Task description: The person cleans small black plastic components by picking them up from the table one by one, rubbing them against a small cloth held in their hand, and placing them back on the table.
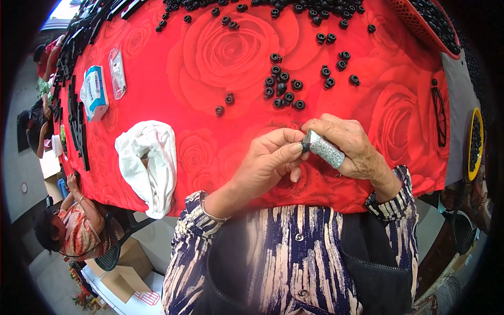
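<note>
Over the red rose-print cloth (231,142), my left hand (270,157) pinches a small black part (305,147) between thumb and forefinger. My right hand (352,144) is closed around a short tool with a thick, speckled grey handle (327,153). Its pale, pointed tip meets the black part; my fingers hide some of the tool, so its exact kind is unclear. Just beyond my hands lies a loose cluster of small black round parts with ringed hollow tops (282,87). Two more of them (229,98) sit apart, to the left of the cluster.
A white cloth (160,178) lies left, with a tissue pack (95,94) and clear safety glasses (117,73) beyond. Black strips line the left edge. A red basket (420,23) of black parts stands far right, near dark eyeglasses (440,115) and a yellow-rimmed tray (475,144). People sit at left.
</note>
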Available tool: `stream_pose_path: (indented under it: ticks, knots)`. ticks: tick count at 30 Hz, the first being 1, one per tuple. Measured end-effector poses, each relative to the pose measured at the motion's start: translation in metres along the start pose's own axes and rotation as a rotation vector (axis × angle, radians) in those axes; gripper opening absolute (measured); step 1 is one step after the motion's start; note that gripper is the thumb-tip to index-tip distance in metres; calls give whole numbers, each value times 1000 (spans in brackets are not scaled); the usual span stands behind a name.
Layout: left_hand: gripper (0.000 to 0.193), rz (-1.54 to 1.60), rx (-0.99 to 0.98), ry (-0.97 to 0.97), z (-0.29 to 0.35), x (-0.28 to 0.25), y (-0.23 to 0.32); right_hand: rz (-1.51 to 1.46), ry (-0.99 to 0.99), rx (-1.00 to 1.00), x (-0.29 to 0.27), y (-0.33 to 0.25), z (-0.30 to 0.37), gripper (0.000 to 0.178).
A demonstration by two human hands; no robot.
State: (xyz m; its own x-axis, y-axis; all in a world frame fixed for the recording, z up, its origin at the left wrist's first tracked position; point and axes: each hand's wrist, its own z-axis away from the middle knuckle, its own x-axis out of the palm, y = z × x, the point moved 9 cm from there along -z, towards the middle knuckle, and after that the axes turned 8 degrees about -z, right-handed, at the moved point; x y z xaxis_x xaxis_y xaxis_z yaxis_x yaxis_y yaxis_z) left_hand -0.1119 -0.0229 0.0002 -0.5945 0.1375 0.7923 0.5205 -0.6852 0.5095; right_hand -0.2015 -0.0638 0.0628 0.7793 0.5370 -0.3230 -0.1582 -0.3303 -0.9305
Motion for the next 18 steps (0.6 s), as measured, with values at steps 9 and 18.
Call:
stream_pose_path:
  ticks: [9,18]
  knots:
    - [19,29,57,96,3,-7,7,47,-4,-72,3,-13,2,31]
    - [19,30,9,111,0,-9,7,38,128,-37,-21,-22,-1,41]
